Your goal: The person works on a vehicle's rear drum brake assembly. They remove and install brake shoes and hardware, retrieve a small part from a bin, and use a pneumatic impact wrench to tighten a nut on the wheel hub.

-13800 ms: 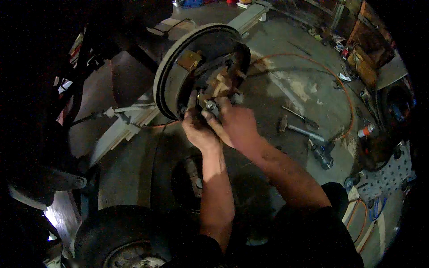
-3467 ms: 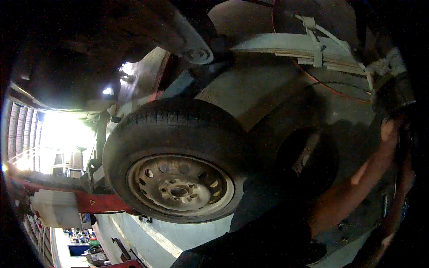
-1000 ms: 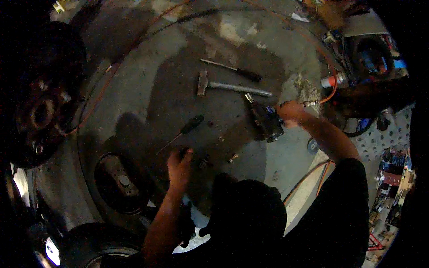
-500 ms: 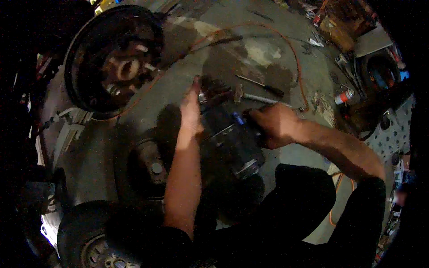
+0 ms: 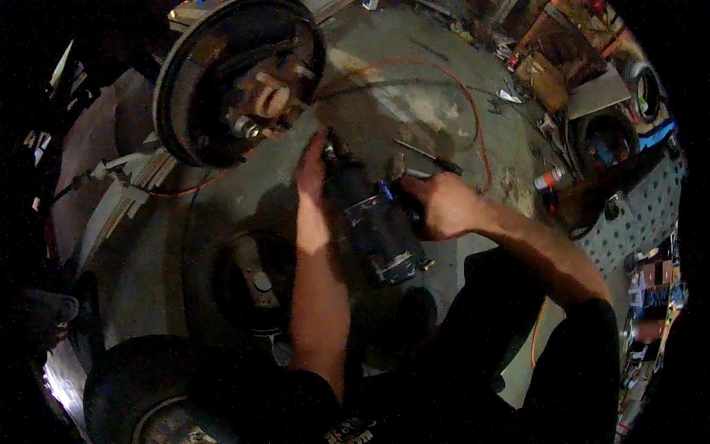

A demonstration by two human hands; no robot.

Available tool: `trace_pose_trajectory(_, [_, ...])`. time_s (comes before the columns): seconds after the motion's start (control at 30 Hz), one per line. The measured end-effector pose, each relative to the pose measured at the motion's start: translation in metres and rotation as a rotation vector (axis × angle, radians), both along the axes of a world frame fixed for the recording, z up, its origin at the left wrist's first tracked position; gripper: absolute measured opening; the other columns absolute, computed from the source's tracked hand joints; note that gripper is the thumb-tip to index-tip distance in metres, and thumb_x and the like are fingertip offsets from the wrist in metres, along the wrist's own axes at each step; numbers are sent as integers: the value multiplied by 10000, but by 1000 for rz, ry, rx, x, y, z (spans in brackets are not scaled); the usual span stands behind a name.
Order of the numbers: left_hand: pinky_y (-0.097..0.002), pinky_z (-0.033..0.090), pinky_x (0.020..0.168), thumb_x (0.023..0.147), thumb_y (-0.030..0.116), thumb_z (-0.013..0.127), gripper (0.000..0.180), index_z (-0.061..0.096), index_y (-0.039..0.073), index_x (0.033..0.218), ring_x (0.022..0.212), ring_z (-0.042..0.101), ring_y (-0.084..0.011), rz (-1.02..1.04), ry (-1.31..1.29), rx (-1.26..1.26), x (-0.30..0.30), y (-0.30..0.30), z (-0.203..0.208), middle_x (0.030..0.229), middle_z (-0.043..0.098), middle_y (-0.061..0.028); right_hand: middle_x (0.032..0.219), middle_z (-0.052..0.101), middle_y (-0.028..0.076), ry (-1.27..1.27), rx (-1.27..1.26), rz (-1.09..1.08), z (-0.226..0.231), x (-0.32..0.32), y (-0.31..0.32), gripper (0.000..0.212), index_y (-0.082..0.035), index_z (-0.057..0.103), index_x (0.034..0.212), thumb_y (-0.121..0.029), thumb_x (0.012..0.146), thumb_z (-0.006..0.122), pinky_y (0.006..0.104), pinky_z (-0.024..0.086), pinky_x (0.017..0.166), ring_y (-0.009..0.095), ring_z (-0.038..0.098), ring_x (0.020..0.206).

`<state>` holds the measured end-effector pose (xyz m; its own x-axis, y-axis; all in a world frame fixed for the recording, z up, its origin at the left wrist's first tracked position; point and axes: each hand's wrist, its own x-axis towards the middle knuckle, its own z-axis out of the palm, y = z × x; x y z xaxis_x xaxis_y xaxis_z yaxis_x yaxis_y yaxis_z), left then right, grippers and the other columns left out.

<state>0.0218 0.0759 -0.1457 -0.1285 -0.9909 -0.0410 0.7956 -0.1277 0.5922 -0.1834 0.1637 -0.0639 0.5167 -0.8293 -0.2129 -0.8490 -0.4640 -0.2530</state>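
My right hand [image 5: 447, 207] is closed around the grip of a black cordless power tool [image 5: 381, 240], which looks like an impact wrench with a small blue part. Its metal nose [image 5: 330, 150] points away from me, toward the wheel hub [image 5: 274, 100] at the upper left. Along the left side of that nose, my left hand [image 5: 312, 166] is seen edge-on with its fingers stretched out; whether it touches the tool is hard to see in the dim light. A hammer [image 5: 414, 174] lies just beyond my right hand, which partly hides it, beside a screwdriver [image 5: 444, 163].
The hub sits inside a large dark round drum or plate [image 5: 164, 111]. A round metal part [image 5: 260, 281] lies left of my left forearm, and a tyre [image 5: 118, 377] is at the lower left. An orange hose [image 5: 481, 111] curves over the floor. A can [image 5: 549, 177] lies at right.
The view has shifted, so the hub and round plate appear farther right and higher. The tool's nose now appears closer to the hub. My right hand keeps its grip; the hammer is more hidden.
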Motion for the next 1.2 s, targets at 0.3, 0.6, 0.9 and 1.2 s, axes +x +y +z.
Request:
trace_pose_trajectory(0.3, [-443, 494, 856, 903, 558, 429, 549, 608, 55, 1029, 912, 615, -301, -214, 549, 127, -39, 31, -19, 957, 655, -142, 1152, 613, 121, -678, 487, -99, 5, -16, -17, 489, 12, 542, 1185, -127, 748, 708, 337, 422, 967, 170, 540, 1050])
trace_pose_trajectory(0.6, [-397, 312, 1081, 997, 329, 281, 572, 150, 53, 1481, 1297, 378, -312, 533, 446, -295, -38, 57, -105, 1461, 321, -160, 1074, 607, 135, -365, -93, -166, -2, -27, 7, 474, -42, 553, 1155, -26, 718, 737, 356, 486, 839, 254, 579, 987])
trace_pose_trajectory(0.9, [-433, 420, 907, 928, 448, 438, 516, 498, -15, 1150, 983, 526, -304, 252, 696, 514, -21, 44, -15, 1061, 549, -152, 1218, 521, 122, -493, 9, -210, -32, -110, 10, 377, -11, 451, 1293, -8, 919, 500, 372, 387, 973, 246, 492, 1122])
trace_pose_trajectory(1.2, [-451, 451, 840, 879, 560, 476, 589, 558, 13, 1084, 925, 556, -288, 173, 721, 422, -20, 47, -17, 985, 593, -126, 1235, 525, 128, -589, 12, -308, -50, -116, 4, 411, -58, 476, 1266, -53, 862, 554, 454, 447, 913, 289, 503, 1134])
